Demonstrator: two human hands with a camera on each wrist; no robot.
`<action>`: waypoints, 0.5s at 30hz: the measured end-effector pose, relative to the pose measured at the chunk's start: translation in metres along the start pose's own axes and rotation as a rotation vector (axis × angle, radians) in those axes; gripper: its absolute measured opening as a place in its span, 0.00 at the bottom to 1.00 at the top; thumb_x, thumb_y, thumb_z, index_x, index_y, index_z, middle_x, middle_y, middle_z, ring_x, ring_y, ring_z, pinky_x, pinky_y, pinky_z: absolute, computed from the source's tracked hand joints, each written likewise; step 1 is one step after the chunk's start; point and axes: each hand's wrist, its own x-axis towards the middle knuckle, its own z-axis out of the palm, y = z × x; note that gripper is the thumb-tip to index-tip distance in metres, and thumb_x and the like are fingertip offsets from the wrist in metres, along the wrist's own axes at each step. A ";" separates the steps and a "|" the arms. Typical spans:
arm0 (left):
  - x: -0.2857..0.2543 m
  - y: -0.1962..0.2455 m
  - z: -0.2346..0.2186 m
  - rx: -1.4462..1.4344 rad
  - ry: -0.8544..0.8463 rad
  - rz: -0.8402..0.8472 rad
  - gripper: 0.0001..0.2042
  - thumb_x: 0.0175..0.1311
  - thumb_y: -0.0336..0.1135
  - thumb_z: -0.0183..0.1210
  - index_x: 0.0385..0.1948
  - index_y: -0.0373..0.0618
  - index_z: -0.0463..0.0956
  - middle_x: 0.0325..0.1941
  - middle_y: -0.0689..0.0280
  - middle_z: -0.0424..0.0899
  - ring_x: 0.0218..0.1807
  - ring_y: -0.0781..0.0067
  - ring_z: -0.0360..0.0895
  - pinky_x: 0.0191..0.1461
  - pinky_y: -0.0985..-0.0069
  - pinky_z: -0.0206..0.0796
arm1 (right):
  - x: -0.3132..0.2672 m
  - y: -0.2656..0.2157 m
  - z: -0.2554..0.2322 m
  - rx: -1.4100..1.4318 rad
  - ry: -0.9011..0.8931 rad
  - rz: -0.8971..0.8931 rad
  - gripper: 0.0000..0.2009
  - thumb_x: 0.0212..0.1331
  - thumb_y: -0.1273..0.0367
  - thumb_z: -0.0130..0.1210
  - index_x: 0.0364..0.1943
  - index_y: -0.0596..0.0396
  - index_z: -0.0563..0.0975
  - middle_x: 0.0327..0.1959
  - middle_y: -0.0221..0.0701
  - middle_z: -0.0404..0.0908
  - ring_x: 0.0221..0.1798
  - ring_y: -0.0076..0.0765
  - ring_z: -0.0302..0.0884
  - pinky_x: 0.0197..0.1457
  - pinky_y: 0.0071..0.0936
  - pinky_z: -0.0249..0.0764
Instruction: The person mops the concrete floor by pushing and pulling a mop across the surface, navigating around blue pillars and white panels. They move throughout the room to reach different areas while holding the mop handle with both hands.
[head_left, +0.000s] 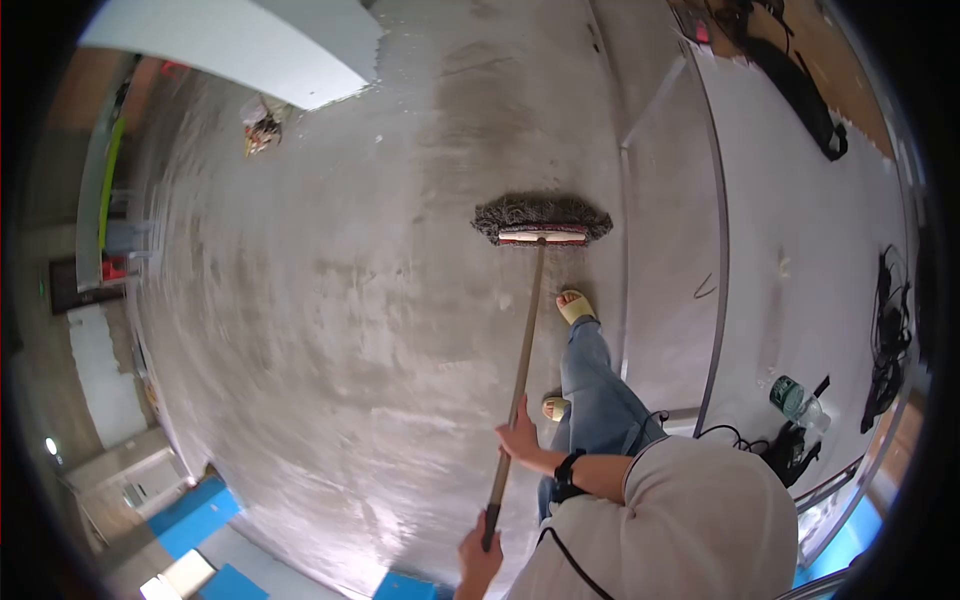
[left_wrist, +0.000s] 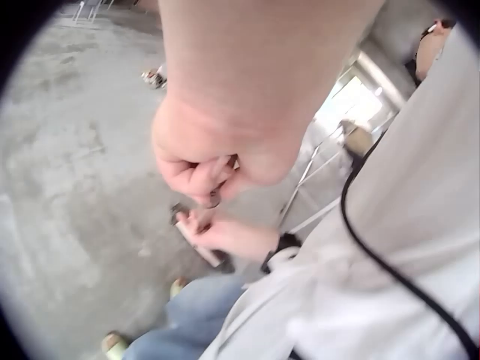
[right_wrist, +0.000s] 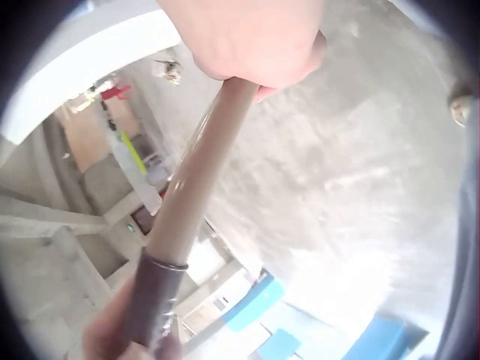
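A wide dust mop with a dark grey fringed head (head_left: 540, 212) lies flat on the concrete floor in the head view. Its long wooden handle (head_left: 527, 345) slants back towards the person. My right hand (head_left: 520, 440), with a black band at the wrist, grips the handle's upper part. Behind it, my left hand (head_left: 480, 562) holds the dark sleeve (head_left: 490, 528) at the handle's end. In the left wrist view the left hand (left_wrist: 225, 150) shows curled fingers. From the right wrist, the right hand (right_wrist: 259, 45) wraps the pole, and the sleeve (right_wrist: 154, 300) runs into the left hand.
One sandalled foot (head_left: 574, 306) stands just behind the mop head. A white pillar (head_left: 300, 60) and a small heap of litter (head_left: 262, 132) are ahead on the left. Along the right runs a pale surface (head_left: 760, 220) bearing a plastic bottle (head_left: 800, 403) and black cables (head_left: 888, 335).
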 end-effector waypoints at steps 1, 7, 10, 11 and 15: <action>-0.017 -0.044 0.027 0.052 -0.075 0.040 0.28 0.58 0.30 0.57 0.63 0.37 0.64 0.35 0.47 0.82 0.34 0.44 0.80 0.38 0.58 0.71 | 0.010 0.023 0.000 -0.013 -0.026 0.107 0.47 0.55 0.72 0.50 0.73 0.42 0.30 0.18 0.39 0.77 0.19 0.41 0.79 0.21 0.36 0.76; -0.005 -0.057 0.066 0.040 -0.375 -0.137 0.31 0.62 0.30 0.54 0.69 0.42 0.54 0.50 0.43 0.76 0.46 0.42 0.76 0.46 0.57 0.69 | 0.025 0.110 -0.038 -0.139 -0.153 0.085 0.51 0.53 0.76 0.49 0.70 0.36 0.21 0.40 0.45 0.82 0.24 0.46 0.82 0.30 0.38 0.83; 0.006 -0.043 0.081 0.047 -0.370 -0.171 0.32 0.62 0.30 0.54 0.69 0.42 0.54 0.48 0.43 0.76 0.46 0.41 0.76 0.46 0.57 0.69 | 0.032 0.118 -0.035 -0.108 -0.150 0.082 0.52 0.53 0.77 0.49 0.70 0.35 0.21 0.41 0.45 0.82 0.23 0.44 0.82 0.29 0.36 0.83; 0.020 -0.042 0.085 0.050 -0.356 -0.161 0.32 0.62 0.30 0.54 0.69 0.43 0.53 0.48 0.43 0.76 0.46 0.41 0.76 0.46 0.57 0.69 | 0.033 0.116 -0.035 -0.095 -0.162 0.094 0.52 0.53 0.77 0.49 0.70 0.35 0.21 0.41 0.45 0.82 0.23 0.44 0.82 0.29 0.35 0.83; 0.051 -0.038 0.105 0.017 -0.310 -0.140 0.33 0.62 0.29 0.55 0.69 0.43 0.53 0.46 0.44 0.77 0.45 0.40 0.76 0.46 0.57 0.69 | 0.059 0.084 -0.046 -0.075 -0.079 0.106 0.51 0.53 0.77 0.50 0.72 0.35 0.25 0.42 0.49 0.81 0.29 0.47 0.82 0.32 0.37 0.80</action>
